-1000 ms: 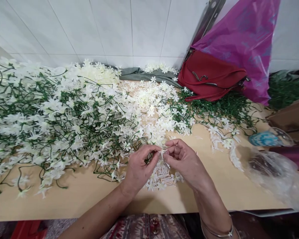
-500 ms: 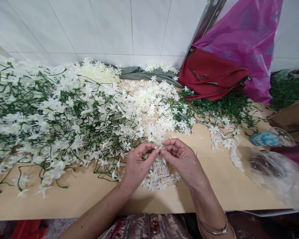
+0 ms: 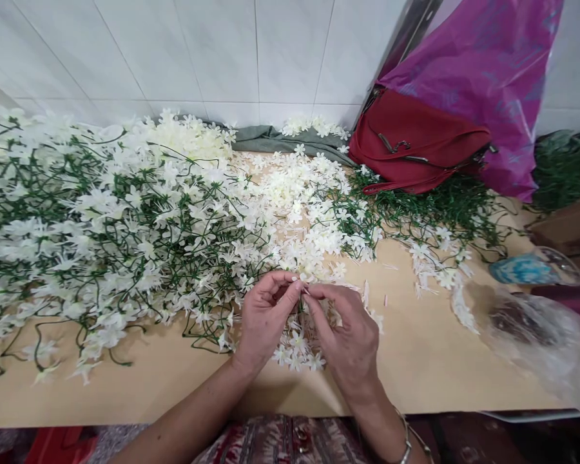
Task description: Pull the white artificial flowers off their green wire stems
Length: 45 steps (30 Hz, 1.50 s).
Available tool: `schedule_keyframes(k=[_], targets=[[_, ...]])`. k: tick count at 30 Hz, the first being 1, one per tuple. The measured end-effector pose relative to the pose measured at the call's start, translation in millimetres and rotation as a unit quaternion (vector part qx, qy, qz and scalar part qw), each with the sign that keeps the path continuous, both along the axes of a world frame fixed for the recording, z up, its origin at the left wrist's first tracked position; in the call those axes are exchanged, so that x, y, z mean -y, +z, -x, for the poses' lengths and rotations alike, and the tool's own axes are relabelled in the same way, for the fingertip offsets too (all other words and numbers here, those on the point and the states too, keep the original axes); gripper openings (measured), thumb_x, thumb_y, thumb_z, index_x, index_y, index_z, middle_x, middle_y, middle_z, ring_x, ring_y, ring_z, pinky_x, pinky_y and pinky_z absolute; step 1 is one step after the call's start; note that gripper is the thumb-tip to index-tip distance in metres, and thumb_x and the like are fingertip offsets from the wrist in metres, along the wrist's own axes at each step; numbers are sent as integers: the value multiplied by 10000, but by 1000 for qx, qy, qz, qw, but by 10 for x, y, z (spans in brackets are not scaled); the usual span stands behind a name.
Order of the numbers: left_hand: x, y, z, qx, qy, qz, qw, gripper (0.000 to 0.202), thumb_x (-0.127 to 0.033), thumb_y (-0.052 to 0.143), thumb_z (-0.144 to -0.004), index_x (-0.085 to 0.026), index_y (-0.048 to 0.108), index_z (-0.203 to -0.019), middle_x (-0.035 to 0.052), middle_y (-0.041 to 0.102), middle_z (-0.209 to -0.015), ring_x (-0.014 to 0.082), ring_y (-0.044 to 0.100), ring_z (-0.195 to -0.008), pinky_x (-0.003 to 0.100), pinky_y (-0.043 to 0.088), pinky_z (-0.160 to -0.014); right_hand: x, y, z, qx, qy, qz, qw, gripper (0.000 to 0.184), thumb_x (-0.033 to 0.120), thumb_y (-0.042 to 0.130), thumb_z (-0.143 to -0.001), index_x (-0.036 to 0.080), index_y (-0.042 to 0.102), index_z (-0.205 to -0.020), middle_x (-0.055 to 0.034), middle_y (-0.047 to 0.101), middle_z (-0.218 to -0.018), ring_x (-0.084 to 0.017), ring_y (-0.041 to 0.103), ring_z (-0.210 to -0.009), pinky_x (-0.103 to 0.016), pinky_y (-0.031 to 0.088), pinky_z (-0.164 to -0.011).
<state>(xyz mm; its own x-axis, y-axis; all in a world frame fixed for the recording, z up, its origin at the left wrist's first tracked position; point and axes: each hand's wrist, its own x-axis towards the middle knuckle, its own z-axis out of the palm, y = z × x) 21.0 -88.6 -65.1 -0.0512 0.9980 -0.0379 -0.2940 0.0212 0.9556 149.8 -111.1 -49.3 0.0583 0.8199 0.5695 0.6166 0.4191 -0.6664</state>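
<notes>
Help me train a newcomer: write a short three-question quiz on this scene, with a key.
1. Multiple choice: which wrist wears a bangle? A) left; B) right; C) both.
2. True or false: the red bag lies nearer the tiled wall than the left hand and right hand do.
3. Fill in: the big pile of white flowers has ____ stems.

Key: 1. B; 2. True; 3. green.

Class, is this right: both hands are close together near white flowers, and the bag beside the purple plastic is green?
Not quite: the bag beside the purple plastic is red, not green, as the head view shows. The left hand and right hand are close together near white flowers.
</notes>
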Motion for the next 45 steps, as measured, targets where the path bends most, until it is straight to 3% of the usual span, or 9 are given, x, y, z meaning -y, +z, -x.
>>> schedule_keyframes(k=[6, 12, 18, 21, 24, 31, 36, 41, 45], targets=[[-10, 13, -20, -13, 7, 3, 1000, 195, -351, 798, -836, -183, 721, -899, 18, 743, -835, 129, 659, -776, 225, 548, -725, -77, -54, 9, 47, -26, -19, 998, 111, 168, 660, -959, 258, 719, -987, -39, 805, -894, -232, 748, -842, -406, 531, -836], [-44, -3, -14, 40, 21, 32, 998, 210, -340, 823, -807, -182, 707, -881, -12, 718, -779, 104, 643, -725, 201, 525, -705, -73, -58, 33, 105, -4, -45, 993, 229, 137, 695, -930, 214, 685, -1145, -88, 802, -1006, -242, 746, -927, -393, 501, -861], [-34, 20, -3, 18, -3, 35, 999, 223, -378, 806, -823, -183, 703, -858, -9, 700, -772, 111, 613, -719, 216, 522, -702, -73, -45, 38, 116, -13, -72, 991, 205, 73, 653, -939, 221, 702, -1072, -74, 814, -968, -220, 749, -872, -375, 494, -843], [-28, 28, 8, 1, -10, 20, 1000, 230, -404, 782, -847, -187, 710, -869, -2, 705, -779, 121, 622, -736, 226, 535, -713, -84, -36, 41, 75, -14, -46, 996, 158, 99, 637, -953, 231, 706, -1004, -51, 805, -923, -217, 739, -851, -370, 494, -836], [-27, 25, 18, -8, -8, 14, 1000, 233, -412, 765, -862, -189, 726, -914, 15, 735, -825, 140, 664, -782, 254, 562, -771, -86, -26, 38, -18, -19, 43, 999, 96, 183, 630, -971, 243, 698, -940, -30, 773, -882, -213, 708, -836, -358, 501, -809], [-2, 12, 34, -51, -38, 0, 998, 177, -303, 722, -908, -175, 758, -1024, 53, 788, -941, 160, 712, -862, 277, 572, -827, -129, 48, -38, -179, 20, 221, 959, 118, 288, 657, -952, 228, 707, -864, 0, 697, -801, -175, 619, -749, -299, 482, -712], [23, -16, 50, -107, -52, -44, 992, 172, -292, 684, -955, -189, 758, -1071, 67, 796, -991, 192, 732, -937, 308, 579, -867, -159, 12, -57, -160, 8, 160, 974, 86, 217, 691, -908, 230, 686, -823, -14, 670, -888, -185, 622, -867, -318, 484, -806], [43, -19, 49, -140, -50, -72, 986, 166, -279, 669, -972, -203, 766, -1083, 72, 790, -1052, 192, 732, -968, 304, 580, -888, -159, -102, -53, -197, 17, 153, 968, 181, 202, 676, -921, 254, 688, -1094, -81, 671, -1251, -218, 643, -1104, -401, 492, -974], [40, 45, 43, -102, -67, -66, 990, 205, -307, 646, -992, -189, 724, -1141, 87, 786, -1078, 201, 740, -996, 317, 593, -894, -145, -88, -71, -226, 19, 134, 965, 38, 226, 692, -926, 239, 725, -940, -87, 691, -1217, -241, 631, -1199, -429, 465, -1049]])
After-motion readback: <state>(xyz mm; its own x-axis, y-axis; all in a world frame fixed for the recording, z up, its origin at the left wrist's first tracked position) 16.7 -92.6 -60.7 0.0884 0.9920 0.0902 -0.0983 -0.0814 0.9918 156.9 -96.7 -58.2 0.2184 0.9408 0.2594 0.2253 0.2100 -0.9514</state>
